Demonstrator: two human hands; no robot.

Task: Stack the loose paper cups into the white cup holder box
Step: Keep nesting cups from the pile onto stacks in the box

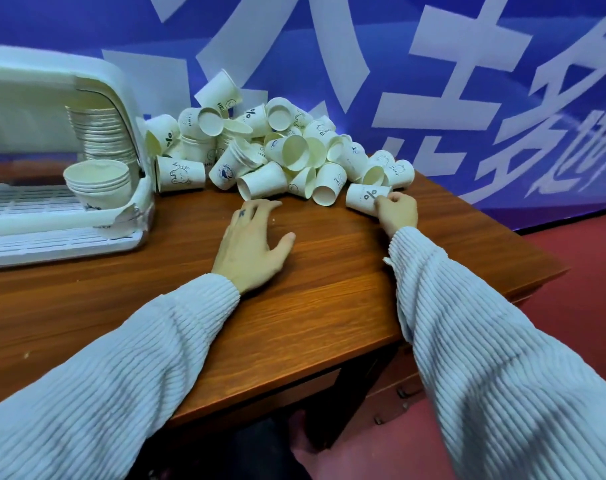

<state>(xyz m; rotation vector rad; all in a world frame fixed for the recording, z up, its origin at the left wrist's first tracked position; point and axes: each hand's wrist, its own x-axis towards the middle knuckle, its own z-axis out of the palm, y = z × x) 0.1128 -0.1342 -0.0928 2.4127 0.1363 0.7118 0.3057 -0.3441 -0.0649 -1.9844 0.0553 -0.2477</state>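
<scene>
Gripping a cup (365, 199) at the pile's (277, 150) four o'clock edge, right hand (396, 211); left hand (251, 244) flat, released; box (121, 98) at nine o'clock holds two stacks, most cups remain

- Box (128, 109) sits left on the table (315, 306), stacked cups (99, 181) inside.
- Cup pile (277, 154) lies right of it, against the banner (433, 64).

Right hand (396, 211) on cup (365, 199) (percent-marked)
</scene>
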